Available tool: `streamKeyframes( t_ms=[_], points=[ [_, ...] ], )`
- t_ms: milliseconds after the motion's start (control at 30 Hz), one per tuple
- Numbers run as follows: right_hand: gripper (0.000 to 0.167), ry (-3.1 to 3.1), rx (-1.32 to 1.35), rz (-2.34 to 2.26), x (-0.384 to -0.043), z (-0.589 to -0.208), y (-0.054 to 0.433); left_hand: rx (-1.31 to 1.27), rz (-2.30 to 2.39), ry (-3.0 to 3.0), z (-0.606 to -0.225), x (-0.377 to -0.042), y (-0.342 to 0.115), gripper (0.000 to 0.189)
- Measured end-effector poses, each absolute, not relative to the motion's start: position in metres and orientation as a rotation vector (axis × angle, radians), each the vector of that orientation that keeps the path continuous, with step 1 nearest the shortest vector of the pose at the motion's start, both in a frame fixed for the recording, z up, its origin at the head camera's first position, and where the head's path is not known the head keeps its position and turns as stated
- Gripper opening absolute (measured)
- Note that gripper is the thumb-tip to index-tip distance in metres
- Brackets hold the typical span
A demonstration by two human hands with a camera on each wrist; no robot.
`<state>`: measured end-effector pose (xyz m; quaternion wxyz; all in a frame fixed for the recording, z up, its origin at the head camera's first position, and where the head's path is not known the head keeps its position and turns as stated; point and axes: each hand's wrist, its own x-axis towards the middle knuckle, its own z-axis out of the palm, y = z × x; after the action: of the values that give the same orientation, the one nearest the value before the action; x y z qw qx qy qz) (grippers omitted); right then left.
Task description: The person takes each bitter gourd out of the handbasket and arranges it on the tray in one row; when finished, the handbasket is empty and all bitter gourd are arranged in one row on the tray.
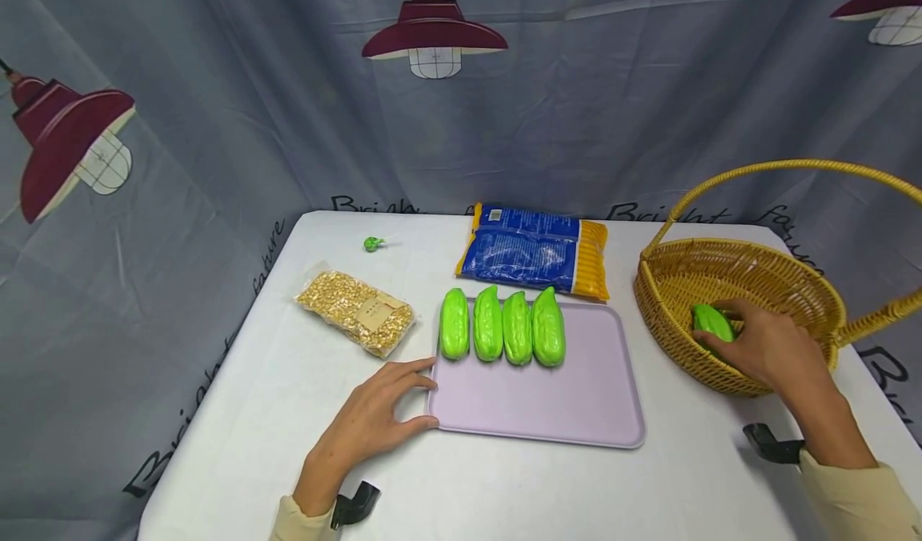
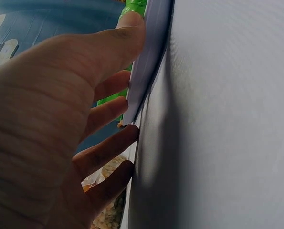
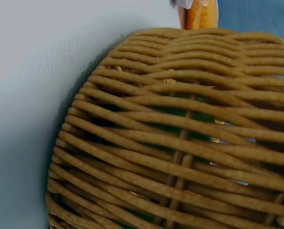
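On a lilac tray [image 1: 533, 409] stand four-sided rims, and several glossy green oblong vegetables [image 1: 454, 325] lie side by side along its back left part. My left hand [image 1: 374, 409] rests at the tray's left edge, fingers spread, fingertips and thumb right at the rim. In the left wrist view the thumb [image 2: 125, 40] overlaps the tray's side. My right hand [image 1: 774, 345] reaches into the wicker basket [image 1: 659, 333] and holds another green oblong vegetable [image 1: 709, 322] between thumb and fingers. Woven basket wall [image 3: 180, 124] hides that hand in the right wrist view.
Behind the tray lies a blue and yellow packet [image 1: 533, 245]. A clear bag of grains [image 1: 356, 309] is left of the tray, with a small green wrapped lollipop [image 1: 372, 243] farther back. The basket's tall handle [image 1: 785, 165] arches over it. A grey curtain [image 1: 461, 141] hangs behind the white table [image 1: 302, 381].
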<state>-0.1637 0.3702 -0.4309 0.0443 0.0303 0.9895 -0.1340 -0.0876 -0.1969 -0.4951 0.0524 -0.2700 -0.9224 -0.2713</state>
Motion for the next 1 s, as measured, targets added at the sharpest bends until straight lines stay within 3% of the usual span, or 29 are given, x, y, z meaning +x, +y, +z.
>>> streamKeyframes(
  t_ms=[400, 1000],
  points=[
    [0.076, 3.150, 0.194, -0.570, -0.161, -0.419, 0.358, -0.820, -0.820, -2.809, -0.496, -0.087, -0.197, 0.044],
    [0.061, 3.357, -0.128, -0.867, -0.149, -0.398, 0.284, -0.816, -0.820, -2.813, -0.494, -0.087, -0.197, 0.043]
  ],
)
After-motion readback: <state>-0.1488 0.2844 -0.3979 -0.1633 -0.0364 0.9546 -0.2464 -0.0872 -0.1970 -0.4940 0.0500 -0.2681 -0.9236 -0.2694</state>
